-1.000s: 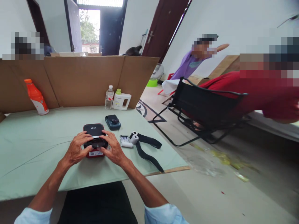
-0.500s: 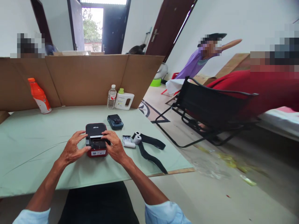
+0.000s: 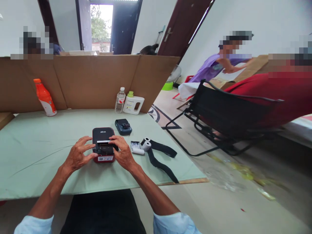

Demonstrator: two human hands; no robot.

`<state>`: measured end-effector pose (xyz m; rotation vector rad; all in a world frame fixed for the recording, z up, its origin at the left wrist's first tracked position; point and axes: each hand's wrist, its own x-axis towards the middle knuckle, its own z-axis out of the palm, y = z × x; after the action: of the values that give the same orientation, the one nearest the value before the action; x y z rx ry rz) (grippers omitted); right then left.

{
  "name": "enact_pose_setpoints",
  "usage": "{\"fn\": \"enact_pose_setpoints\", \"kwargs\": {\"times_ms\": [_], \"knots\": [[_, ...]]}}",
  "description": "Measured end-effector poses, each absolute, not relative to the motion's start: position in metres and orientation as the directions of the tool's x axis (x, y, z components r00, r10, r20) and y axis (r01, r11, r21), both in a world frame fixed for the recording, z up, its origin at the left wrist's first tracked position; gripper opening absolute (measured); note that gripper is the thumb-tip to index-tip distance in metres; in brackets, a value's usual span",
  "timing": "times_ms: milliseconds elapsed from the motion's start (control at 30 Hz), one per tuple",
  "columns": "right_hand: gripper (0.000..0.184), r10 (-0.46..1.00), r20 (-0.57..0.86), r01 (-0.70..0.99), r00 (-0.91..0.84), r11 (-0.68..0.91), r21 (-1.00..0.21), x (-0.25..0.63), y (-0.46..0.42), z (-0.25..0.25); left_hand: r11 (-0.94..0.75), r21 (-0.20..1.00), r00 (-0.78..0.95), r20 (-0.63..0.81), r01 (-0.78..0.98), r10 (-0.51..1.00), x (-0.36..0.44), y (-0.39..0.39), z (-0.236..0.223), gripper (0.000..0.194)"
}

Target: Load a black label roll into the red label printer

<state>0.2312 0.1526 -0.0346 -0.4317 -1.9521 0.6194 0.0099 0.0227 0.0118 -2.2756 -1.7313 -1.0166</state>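
A small black and red label printer (image 3: 103, 132) sits on the table in front of me, with a white strip across its middle. My left hand (image 3: 79, 154) grips its left side, thumb low and fingers higher up. On the opposite side my right hand (image 3: 123, 152) holds it, fingertips over the upper right edge near the strip. A dark blue handheld device (image 3: 123, 126) lies just behind and right. Right of my right hand are small white paper rolls (image 3: 146, 145), a patterned little box (image 3: 135, 144) and a long black strap (image 3: 159, 164).
A cardboard partition (image 3: 97, 81) stands along the back of the green-covered table (image 3: 44, 175). Before it stand an orange bottle (image 3: 45, 97), a clear water bottle (image 3: 120, 100) and a white jug (image 3: 133, 104). A folding chair (image 3: 226, 110) holds a person in red; another in purple bends beyond.
The view has shifted slightly. Both hands stay on the printer with little visible change. The person in purple has lowered an outstretched arm towards the cardboard.
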Motion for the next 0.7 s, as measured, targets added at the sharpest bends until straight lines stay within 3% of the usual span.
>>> {"fn": "enact_pose_setpoints", "kwargs": {"times_ms": [300, 533, 700], "knots": [[0.034, 0.508, 0.751, 0.036, -0.423, 0.837, -0.546, 0.231, 0.151, -0.033, -0.358, 0.099, 0.220, 0.629, 0.929, 0.745, 0.017, 0.018, 0.012, 0.023], [0.047, 0.557, 0.707, 0.102, -0.436, 0.811, -0.576, 0.235, 0.142, -0.039, -0.265, 0.140, 0.125, 0.617, 0.954, 0.777, 0.026, 0.010, -0.004, 0.033], [0.067, 0.580, 0.627, 0.116, -0.519, 0.775, -0.621, 0.241, 0.145, -0.049, -0.188, 0.190, 0.033, 0.613, 0.964, 0.790, 0.037, 0.005, -0.020, 0.044]]}}
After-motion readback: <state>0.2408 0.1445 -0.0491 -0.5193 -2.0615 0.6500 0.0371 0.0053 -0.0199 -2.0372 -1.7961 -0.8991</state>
